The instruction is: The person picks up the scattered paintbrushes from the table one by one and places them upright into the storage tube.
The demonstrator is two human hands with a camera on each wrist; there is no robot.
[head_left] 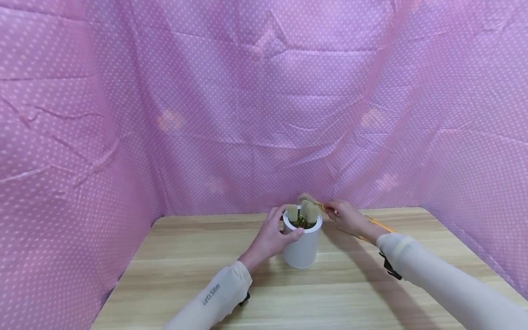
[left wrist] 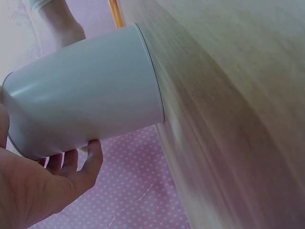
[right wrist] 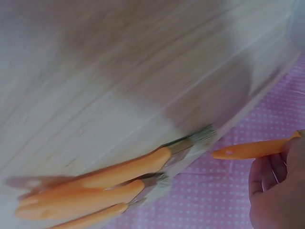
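A light grey cylindrical container [head_left: 300, 250] stands upright on the wooden table, with the pale bristles of paintbrushes [head_left: 309, 212] sticking up out of its mouth. Around its upper left side my left hand [head_left: 270, 236] grips it, thumb at the front near the rim; in the left wrist view my left hand's fingers [left wrist: 94, 160] curl against the wall. Just right of the rim, my right hand [head_left: 346, 217] holds an orange-handled paintbrush [right wrist: 248, 150] by its upper part. That brush's bristles [head_left: 306, 197] reach over the container's back edge, and the handle end points away from the palm in the right wrist view.
Several more orange-handled paintbrushes [right wrist: 100, 181] lie side by side on the table [head_left: 185, 256], beneath my right forearm in the head view. A pink polka-dot cloth [head_left: 255, 114] hangs behind the table and along both sides.
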